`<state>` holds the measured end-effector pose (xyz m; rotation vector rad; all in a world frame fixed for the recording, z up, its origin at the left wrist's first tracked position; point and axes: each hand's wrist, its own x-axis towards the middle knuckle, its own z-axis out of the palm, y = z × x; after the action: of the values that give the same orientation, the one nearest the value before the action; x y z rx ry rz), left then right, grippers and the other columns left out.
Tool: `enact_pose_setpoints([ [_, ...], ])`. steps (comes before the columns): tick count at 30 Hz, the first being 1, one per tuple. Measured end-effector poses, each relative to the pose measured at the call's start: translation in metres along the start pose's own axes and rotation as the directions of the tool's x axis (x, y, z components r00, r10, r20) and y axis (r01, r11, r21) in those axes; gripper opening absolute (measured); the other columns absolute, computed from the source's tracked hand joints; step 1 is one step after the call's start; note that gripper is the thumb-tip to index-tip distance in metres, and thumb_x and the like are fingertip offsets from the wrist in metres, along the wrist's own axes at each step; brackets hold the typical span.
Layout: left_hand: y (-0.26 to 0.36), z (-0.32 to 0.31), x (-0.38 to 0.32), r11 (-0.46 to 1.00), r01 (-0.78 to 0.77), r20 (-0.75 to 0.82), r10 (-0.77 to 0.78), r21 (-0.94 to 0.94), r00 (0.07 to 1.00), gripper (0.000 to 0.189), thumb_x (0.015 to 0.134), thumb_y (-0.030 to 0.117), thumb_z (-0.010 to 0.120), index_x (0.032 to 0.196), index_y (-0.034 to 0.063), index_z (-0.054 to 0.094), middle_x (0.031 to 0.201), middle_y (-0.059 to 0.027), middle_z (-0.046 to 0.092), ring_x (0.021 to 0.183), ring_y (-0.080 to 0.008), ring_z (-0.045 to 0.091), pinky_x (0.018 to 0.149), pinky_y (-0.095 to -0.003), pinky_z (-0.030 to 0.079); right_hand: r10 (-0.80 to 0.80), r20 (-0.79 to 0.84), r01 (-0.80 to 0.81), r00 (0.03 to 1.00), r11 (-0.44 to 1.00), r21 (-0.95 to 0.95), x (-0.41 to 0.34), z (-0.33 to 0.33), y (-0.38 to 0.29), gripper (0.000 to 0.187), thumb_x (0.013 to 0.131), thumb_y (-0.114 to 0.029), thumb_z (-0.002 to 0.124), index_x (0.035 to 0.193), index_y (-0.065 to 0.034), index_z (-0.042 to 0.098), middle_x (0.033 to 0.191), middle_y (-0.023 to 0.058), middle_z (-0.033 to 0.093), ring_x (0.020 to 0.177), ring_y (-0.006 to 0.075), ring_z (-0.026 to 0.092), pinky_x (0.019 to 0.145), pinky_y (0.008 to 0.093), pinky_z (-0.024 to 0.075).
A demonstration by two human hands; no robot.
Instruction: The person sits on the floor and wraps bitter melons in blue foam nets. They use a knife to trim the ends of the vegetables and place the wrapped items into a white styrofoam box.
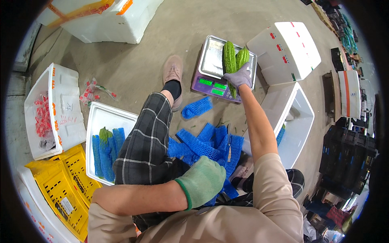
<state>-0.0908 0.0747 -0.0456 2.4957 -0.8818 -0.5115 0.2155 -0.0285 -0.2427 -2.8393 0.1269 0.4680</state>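
Two green bitter melons [230,57] lie on the metal pan [211,60] of a purple digital scale [199,88] with lit green displays. My right hand [240,76], in a greyish-purple glove, grips the longer one near its lower end and covers part of the other. In a green knit glove, my left hand [203,178] is over a heap of blue foam net sleeves [200,145] between my legs. Its fingers curl away from view, so what they hold is hidden. A slim knife [229,152] rests on the heap. One separate sleeve [197,107] sits below the scale.
A white foam box [111,117] at left contains bitter melons in blue sleeves [104,155]. Yellow crates [60,188] and a foam box with red wrappers [68,115] stand farther left. At right are stacked foam boxes [282,51] and black crates [346,158].
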Motion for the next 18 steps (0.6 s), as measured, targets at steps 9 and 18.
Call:
enact_pose_setpoints([
  [9, 0.0, -0.003, 0.002, 0.999, 0.025, 0.038, -0.024, -0.027, 0.999, 0.029, 0.082, 0.033, 0.063, 0.09, 0.0051, 0.059, 0.076, -0.0068, 0.058, 0.073, -0.0215, 0.058, 0.063, -0.035, 0.041, -0.112, 0.03, 0.107, 0.993, 0.984, 0.142, 0.018, 0.001, 0.022, 0.13, 0.055, -0.044, 0.081, 0.149, 0.0008, 0.004, 0.13, 0.0294, 0.049, 0.118, 0.0379, 0.054, 0.099, 0.0367, 0.045],
  [18, -0.002, 0.004, 0.004, 0.998, -0.003, 0.014, 0.004, -0.069, 1.0, 0.033, 0.08, 0.037, 0.066, 0.088, 0.0063, 0.056, 0.075, -0.0071, 0.056, 0.07, -0.0221, 0.056, 0.062, -0.0362, 0.04, -0.14, 0.021, 0.124, 0.99, 0.93, 0.347, 0.029, 0.007, 0.033, 0.125, 0.057, -0.045, 0.08, 0.146, 0.0053, 0.008, 0.124, 0.026, 0.054, 0.112, 0.0344, 0.058, 0.094, 0.0361, 0.0483],
])
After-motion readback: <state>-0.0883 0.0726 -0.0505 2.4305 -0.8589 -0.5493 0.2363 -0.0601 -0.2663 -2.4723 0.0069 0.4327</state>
